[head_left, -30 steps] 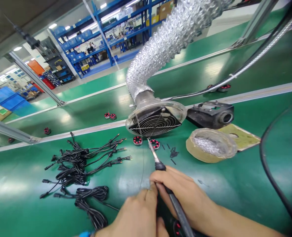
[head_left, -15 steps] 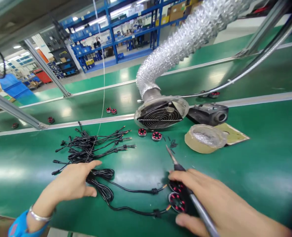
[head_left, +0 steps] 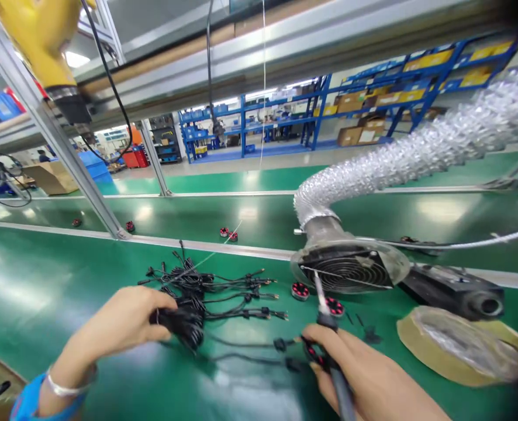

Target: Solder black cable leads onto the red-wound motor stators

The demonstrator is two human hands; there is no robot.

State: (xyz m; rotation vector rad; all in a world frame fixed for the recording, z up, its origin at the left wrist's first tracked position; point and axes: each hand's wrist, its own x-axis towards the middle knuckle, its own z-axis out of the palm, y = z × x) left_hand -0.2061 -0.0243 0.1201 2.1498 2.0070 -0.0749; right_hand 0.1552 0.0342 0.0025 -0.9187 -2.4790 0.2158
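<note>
My left hand (head_left: 127,321) is closed on coiled black cables (head_left: 184,324), lifted a little over the green bench. From that bundle two leads run right to red-and-black round motor parts (head_left: 315,354), partly hidden under my right hand. My right hand (head_left: 364,374) grips a soldering iron (head_left: 324,318), its tip pointing up and away, and has its fingers round the motor parts too. Behind the tip is a fume extractor fan (head_left: 351,269). Two more motor parts lie below it, one a motor stator (head_left: 300,291) at its left edge.
A heap of black cables (head_left: 237,292) with bare wire ends lies behind my left hand. Right of the iron are small black tube pieces (head_left: 370,334), a round tub (head_left: 443,345) and a black metal holder (head_left: 465,292). A yellow power tool (head_left: 44,41) hangs upper left.
My left hand left my right hand, reached left and took hold of the coiled cables. The motor parts and iron have risen slightly in my right hand. The view has tilted up and levelled.
</note>
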